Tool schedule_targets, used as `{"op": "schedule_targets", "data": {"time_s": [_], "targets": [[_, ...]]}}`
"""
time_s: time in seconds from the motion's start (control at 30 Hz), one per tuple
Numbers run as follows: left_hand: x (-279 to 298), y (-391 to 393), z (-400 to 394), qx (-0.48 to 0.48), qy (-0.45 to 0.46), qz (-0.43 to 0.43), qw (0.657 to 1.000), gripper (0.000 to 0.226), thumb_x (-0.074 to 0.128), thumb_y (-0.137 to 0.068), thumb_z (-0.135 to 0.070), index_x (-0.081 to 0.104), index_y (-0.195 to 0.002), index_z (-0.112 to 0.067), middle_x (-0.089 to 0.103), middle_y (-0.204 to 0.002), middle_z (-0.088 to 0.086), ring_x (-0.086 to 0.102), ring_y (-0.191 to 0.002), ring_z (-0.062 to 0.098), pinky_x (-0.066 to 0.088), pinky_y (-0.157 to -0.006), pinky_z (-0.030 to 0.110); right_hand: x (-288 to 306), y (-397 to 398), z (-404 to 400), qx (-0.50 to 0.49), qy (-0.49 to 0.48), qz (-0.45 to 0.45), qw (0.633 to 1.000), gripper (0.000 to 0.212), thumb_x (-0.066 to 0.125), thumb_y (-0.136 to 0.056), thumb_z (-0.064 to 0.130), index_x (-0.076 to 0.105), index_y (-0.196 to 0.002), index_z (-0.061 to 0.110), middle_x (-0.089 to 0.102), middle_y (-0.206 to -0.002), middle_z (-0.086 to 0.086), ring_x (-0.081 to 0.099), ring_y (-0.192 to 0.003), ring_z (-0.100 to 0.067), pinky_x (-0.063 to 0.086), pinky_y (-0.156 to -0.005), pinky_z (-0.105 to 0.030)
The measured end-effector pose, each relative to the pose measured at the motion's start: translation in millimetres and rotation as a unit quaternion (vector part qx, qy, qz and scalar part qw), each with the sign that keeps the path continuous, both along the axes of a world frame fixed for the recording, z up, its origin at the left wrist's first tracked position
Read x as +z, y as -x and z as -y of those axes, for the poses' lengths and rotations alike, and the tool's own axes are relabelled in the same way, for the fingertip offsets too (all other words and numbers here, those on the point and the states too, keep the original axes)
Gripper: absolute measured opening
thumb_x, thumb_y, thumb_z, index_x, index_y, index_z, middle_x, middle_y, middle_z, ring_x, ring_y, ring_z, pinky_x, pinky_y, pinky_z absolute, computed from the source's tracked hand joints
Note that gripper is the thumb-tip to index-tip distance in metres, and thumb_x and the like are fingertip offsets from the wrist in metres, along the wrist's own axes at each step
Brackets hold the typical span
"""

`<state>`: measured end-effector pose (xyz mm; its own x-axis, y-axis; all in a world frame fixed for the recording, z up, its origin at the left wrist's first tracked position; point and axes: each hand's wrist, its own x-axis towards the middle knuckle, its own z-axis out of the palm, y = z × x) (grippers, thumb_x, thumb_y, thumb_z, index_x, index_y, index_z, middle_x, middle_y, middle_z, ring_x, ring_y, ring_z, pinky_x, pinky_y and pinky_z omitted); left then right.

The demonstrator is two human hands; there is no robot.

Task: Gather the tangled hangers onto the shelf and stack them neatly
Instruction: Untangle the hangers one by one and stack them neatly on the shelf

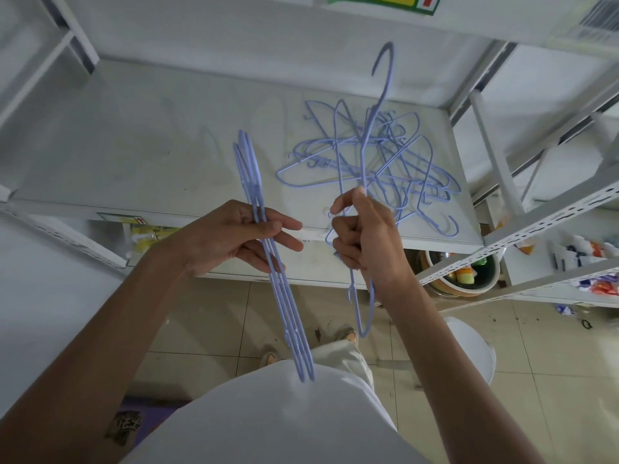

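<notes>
Fingers of left hand (234,236) clamp thin wire hanger bundle (278,262), right hand (365,236) grips one hanger (368,152).

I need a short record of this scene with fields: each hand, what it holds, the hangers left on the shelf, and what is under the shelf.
left hand: holds an aligned bundle of blue hangers, seen edge-on, above the shelf's front edge
right hand: grips a single blue hanger, hook pointing up and away
tangled pile of hangers: lies on the white shelf, right half, not yet sorted
shelf's left half: no hangers there
below the shelf: a round basin with small items, partly hidden
task state: sorting in progress
</notes>
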<state>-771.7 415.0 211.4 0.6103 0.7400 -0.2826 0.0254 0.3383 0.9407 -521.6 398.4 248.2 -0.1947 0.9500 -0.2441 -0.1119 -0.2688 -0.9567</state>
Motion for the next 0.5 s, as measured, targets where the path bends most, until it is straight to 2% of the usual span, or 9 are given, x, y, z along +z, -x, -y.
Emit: {"op": "schedule_targets", "data": {"time_s": [0.13,0.23,0.3,0.37,0.43,0.5], "targets": [[-3,-7,-5,0.03,-0.023,-0.029,0.999,0.034,0.06,-0.103,-0.035,0.07,-0.132,-0.021,0.075,-0.126,0.01,0.077,-0.101,0.037,0.064,-0.081,0.033,-21,9,25,0.017,-0.039,0.09,0.995,0.049,0.031,-0.113,0.043,0.058,-0.086,0.013,0.026,-0.053,0.007,0.021,-0.042,-0.008,0.021,-0.041,-0.019],[-6,-18,-7,0.055,-0.037,-0.044,0.997,0.034,0.059,-0.102,-0.038,0.072,-0.128,-0.02,0.076,-0.125,0.006,0.075,-0.109,0.031,0.061,-0.092,0.037,-45,20,42,0.05,-0.078,0.219,0.971,0.051,0.03,-0.11,0.045,0.057,-0.077,0.017,0.034,-0.053,0.009,0.032,-0.05,-0.009,0.03,-0.053,-0.028],[-10,-25,-7,0.068,-0.028,-0.046,0.996,0.038,0.058,-0.102,-0.041,0.073,-0.127,-0.017,0.076,-0.125,0.006,0.073,-0.115,0.026,0.058,-0.101,0.042,-57,24,48,0.076,-0.089,0.292,0.949,0.051,0.03,-0.107,0.048,0.049,-0.073,0.015,0.04,-0.058,0.007,0.037,-0.057,-0.012,0.034,-0.059,-0.038],[-17,-30,-6,0.075,-0.013,-0.045,0.996,0.042,0.056,-0.102,-0.044,0.072,-0.128,-0.016,0.075,-0.126,0.005,0.071,-0.119,0.024,0.052,-0.105,0.045,-64,25,50,0.085,-0.087,0.315,0.941,0.05,0.031,-0.109,0.046,0.043,-0.069,0.019,0.044,-0.058,0.008,0.038,-0.058,-0.011,0.037,-0.061,-0.038],[-23,-34,-3,0.087,-0.003,-0.029,0.996,0.04,0.053,-0.104,-0.043,0.071,-0.13,-0.017,0.074,-0.128,0.005,0.07,-0.121,0.024,0.051,-0.107,0.044,-66,24,50,0.096,-0.07,0.328,0.937,0.049,0.03,-0.111,0.046,0.049,-0.069,0.03,0.056,-0.06,0.01,0.045,-0.056,-0.007,0.042,-0.063,-0.035],[-28,-41,1,0.107,-0.004,-0.013,0.994,0.038,0.053,-0.105,-0.04,0.07,-0.13,-0.017,0.074,-0.129,0.006,0.07,-0.12,0.025,0.054,-0.106,0.041,-64,24,51,0.111,-0.019,0.281,0.953,0.047,0.029,-0.112,0.045,0.062,-0.085,0.026,0.073,-0.074,-0.001,0.06,-0.064,-0.011,0.051,-0.066,-0.038]]}}
